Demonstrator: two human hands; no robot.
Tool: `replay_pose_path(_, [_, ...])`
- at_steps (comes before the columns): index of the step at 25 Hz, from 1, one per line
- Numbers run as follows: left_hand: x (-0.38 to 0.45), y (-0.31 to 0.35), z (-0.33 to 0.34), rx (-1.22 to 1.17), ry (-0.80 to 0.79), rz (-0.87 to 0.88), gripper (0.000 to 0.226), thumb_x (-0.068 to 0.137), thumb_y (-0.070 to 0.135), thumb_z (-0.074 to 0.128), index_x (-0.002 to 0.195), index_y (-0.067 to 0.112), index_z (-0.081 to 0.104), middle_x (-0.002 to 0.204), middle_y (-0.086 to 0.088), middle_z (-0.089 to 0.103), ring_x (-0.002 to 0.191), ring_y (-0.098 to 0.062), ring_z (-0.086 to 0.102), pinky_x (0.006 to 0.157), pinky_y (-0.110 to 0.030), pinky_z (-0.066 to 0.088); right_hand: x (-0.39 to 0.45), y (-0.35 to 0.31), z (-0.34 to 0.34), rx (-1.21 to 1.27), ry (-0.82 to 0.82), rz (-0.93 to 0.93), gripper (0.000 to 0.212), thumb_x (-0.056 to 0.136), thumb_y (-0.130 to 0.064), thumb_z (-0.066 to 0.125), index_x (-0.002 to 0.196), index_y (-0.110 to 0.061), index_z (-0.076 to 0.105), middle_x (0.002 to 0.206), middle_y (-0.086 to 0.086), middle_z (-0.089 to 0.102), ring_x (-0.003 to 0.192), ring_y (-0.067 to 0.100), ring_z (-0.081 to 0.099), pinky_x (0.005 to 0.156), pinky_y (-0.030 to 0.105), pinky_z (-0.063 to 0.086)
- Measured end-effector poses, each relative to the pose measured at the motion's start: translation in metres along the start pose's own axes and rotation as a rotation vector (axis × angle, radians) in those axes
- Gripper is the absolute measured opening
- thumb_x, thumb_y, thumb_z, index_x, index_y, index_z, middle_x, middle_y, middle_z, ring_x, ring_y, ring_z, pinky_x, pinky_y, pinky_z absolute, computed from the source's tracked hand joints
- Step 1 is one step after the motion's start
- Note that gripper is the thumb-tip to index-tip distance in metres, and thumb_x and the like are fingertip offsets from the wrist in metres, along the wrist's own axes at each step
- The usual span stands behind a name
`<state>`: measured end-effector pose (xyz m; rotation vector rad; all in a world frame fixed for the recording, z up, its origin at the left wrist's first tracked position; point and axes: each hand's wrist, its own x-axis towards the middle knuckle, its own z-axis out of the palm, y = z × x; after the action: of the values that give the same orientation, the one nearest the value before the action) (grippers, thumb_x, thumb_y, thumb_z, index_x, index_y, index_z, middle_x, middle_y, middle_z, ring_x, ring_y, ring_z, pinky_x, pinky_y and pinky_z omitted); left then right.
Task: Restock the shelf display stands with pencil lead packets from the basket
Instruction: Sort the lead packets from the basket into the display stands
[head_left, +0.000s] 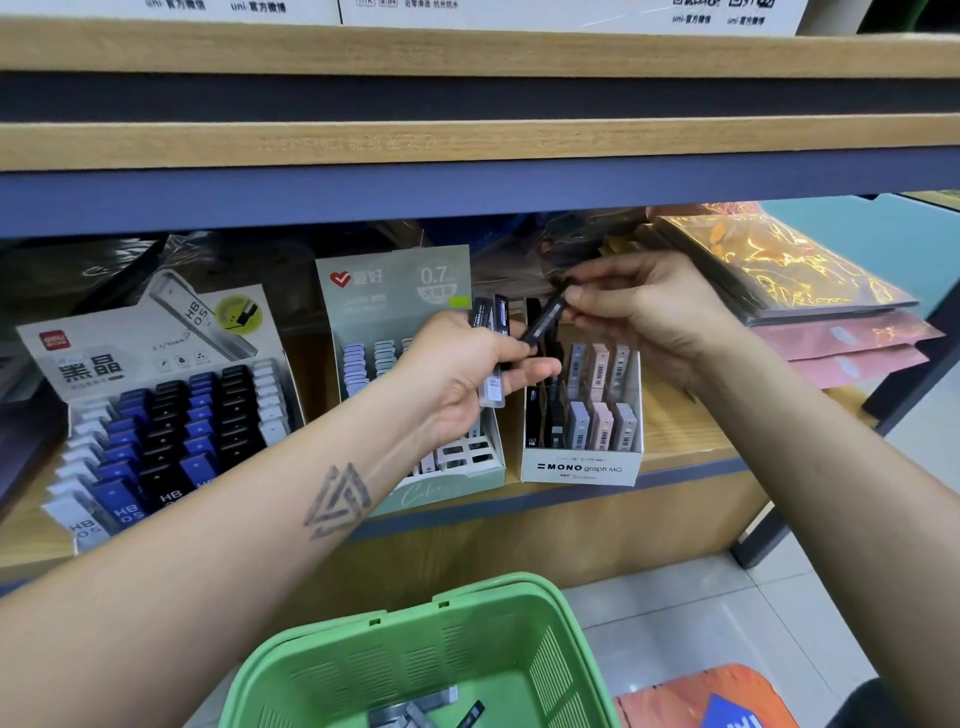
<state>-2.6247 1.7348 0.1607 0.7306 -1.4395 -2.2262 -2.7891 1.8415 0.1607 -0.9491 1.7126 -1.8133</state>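
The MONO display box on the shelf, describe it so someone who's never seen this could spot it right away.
Start at the wooden shelf above the green basket. Three display stands sit along it; the MONO display box is the rightmost, below the right hand. Unlike its neighbours, it is a low white box without a tall printed backboard.

left hand (462, 374) gripping, right hand (644, 317) pinching (forearms raised)
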Motion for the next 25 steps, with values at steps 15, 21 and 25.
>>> replay_pose_path(15, [0.002, 0.021, -0.018, -0.044, -0.139, -0.057, 0.025, 0.103, 0.004, 0.047, 0.125, -0.008, 0.044, 0.106, -0.029, 0.071, 0.061, -0.027, 0.071, 0.047, -0.020, 0.056, 0.035, 0.022, 0.006, -0.938, 0.275, -0.349, 0.016, 0.088, -0.006, 0.074, 0.103, -0.011, 0.076, 0.102, 0.005, 0.074, 0.090, 0.014, 0.065, 0.083, 0.024, 0.050])
replay_pose_path(21, [0.004, 0.018, -0.020, -0.003, -0.135, -0.083, 0.021, 0.102, 0.001, 0.047, 0.121, -0.007, 0.044, 0.107, -0.030, 0.070, 0.051, -0.019, 0.064, 0.043, -0.017, 0.050, 0.042, 0.040, 0.012, -1.055, 0.225, -0.305, 0.021, 0.091, -0.004, 0.069, 0.109, -0.010, 0.075, 0.108, 0.009, 0.073, 0.096, 0.021, 0.069, 0.080, 0.026, 0.053])
replay_pose_path(25, [0.006, 0.013, -0.023, 0.003, -0.158, -0.090, 0.027, 0.101, -0.001, 0.049, 0.125, -0.011, 0.042, 0.106, -0.034, 0.069, 0.057, -0.021, 0.066, 0.048, -0.019, 0.054, 0.046, 0.042, 0.013, -1.104, 0.256, -0.305, 0.026, 0.090, -0.001, 0.064, 0.112, -0.011, 0.072, 0.106, 0.009, 0.073, 0.095, 0.023, 0.069, 0.080, 0.029, 0.055])
